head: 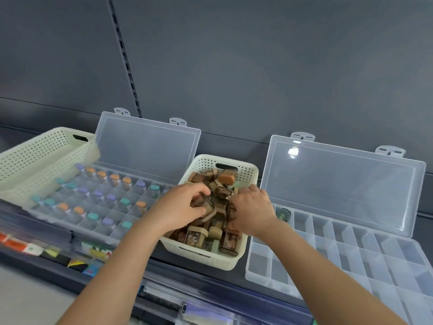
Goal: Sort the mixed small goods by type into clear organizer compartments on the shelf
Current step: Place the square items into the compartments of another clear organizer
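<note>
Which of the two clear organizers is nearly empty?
The right-hand organizer, holding just one dark item; the left-hand organizer holds many colour-capped vials.

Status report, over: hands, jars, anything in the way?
Left hand and right hand both in basket, fingers curled among jars; grip unclear. Right organizer open, one item seen inside. Nothing in the way.

Right organizer [260, 263] partly beyond the edge; blurry shelf labels [32, 248]
</note>
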